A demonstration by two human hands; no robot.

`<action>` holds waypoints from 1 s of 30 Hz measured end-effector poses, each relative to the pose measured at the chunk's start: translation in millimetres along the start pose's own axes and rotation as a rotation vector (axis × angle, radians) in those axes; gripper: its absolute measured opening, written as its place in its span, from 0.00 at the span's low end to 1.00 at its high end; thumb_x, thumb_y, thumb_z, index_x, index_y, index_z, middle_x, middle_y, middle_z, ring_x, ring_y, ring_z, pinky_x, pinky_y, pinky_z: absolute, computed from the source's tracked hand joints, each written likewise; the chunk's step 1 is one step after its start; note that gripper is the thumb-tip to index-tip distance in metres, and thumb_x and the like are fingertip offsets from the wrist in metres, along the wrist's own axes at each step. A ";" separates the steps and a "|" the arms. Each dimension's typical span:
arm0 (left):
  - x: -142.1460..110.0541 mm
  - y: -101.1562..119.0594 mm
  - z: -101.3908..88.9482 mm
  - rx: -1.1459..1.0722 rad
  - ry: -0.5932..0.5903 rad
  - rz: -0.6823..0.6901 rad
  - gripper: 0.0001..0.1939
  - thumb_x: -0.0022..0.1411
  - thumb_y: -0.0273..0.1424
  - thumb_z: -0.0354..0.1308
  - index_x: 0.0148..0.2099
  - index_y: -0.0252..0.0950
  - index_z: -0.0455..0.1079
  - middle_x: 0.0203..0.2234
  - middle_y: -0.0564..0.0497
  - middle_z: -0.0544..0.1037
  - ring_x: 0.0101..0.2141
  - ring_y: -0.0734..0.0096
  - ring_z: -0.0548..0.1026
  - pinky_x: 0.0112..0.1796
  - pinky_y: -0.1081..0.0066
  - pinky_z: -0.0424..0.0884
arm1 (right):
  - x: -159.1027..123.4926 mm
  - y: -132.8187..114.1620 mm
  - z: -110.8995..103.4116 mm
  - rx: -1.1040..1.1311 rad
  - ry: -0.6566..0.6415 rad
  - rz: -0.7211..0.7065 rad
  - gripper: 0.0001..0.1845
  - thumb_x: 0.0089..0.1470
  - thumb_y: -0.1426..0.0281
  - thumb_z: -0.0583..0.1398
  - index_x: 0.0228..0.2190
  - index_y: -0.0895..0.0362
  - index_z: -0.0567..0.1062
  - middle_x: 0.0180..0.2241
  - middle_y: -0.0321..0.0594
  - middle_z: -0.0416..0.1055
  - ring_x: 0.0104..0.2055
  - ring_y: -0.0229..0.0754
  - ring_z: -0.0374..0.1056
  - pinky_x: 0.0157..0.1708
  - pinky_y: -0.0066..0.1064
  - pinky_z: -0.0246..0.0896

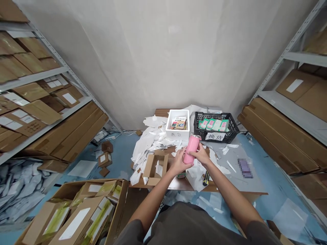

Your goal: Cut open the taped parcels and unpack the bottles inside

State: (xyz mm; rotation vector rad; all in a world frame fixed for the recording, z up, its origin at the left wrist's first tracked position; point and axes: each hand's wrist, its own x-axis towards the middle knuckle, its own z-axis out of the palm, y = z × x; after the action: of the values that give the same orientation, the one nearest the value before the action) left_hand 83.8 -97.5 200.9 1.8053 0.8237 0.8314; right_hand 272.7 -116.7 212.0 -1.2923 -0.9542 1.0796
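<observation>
A pink tumbler (192,149) with a silvery rim is held tilted above the table, its top leaning away to the right. My left hand (179,162) wraps round its lower left side. On its right side, my right hand (202,154) grips it with the thumb across the front. Left of my hands stands an open cardboard box (148,167) with white paper inside. Below the tumbler lies crumpled white paper (196,178), and a yellow and black utility knife (205,178) rests near the table's front edge.
At the back stand a white foam box (178,135) with booklets and a black crate (231,131) holding green and pink packs. Torn paper (143,149) heaps on the left. A large carton (124,194) of parcels stands front left. Shelves (84,98) flank both sides.
</observation>
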 end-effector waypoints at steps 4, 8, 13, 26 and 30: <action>2.3 10.4 -3.0 0.076 0.026 -0.039 0.60 0.49 0.35 0.80 0.78 0.47 0.54 0.64 0.41 0.72 0.56 0.50 0.77 0.58 0.52 0.76 | -0.3 -0.2 3.2 0.020 0.006 -0.022 0.51 0.41 0.58 0.76 0.64 0.47 0.66 0.52 0.45 0.76 0.50 0.52 0.75 0.48 0.43 0.77; 4.7 12.7 -7.1 0.006 0.002 -0.047 0.57 0.53 0.35 0.77 0.79 0.47 0.54 0.62 0.43 0.75 0.55 0.53 0.79 0.56 0.55 0.78 | -0.8 0.6 3.1 0.061 -0.095 0.013 0.57 0.40 0.61 0.75 0.69 0.45 0.61 0.52 0.43 0.74 0.47 0.50 0.77 0.47 0.43 0.77; 2.9 11.0 -7.2 -0.090 0.085 -0.073 0.62 0.49 0.35 0.80 0.80 0.47 0.51 0.62 0.41 0.73 0.55 0.52 0.79 0.56 0.53 0.78 | -8.4 -10.3 3.6 -0.040 -0.083 -0.065 0.61 0.40 0.64 0.76 0.72 0.44 0.58 0.56 0.46 0.72 0.50 0.51 0.75 0.49 0.44 0.76; 2.2 26.0 -27.0 -0.384 -0.100 -0.109 0.69 0.49 0.39 0.82 0.82 0.54 0.43 0.65 0.39 0.68 0.57 0.52 0.77 0.53 0.56 0.80 | -23.3 -40.5 6.2 0.087 -0.224 0.034 0.69 0.43 0.63 0.77 0.77 0.40 0.48 0.57 0.47 0.73 0.53 0.54 0.76 0.52 0.50 0.76; 2.5 29.9 -26.8 -0.387 -0.122 -0.110 0.74 0.47 0.39 0.84 0.83 0.55 0.40 0.66 0.38 0.68 0.58 0.50 0.77 0.53 0.56 0.80 | -32.3 -45.1 10.6 -0.060 -0.155 -0.053 0.70 0.42 0.64 0.76 0.77 0.40 0.48 0.60 0.48 0.71 0.54 0.56 0.76 0.54 0.54 0.75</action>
State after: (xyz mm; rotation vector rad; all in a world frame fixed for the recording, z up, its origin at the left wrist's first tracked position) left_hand 68.3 -92.4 237.7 1.4409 0.6276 0.7429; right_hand 257.8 -144.1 259.0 -1.2384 -1.1380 1.1294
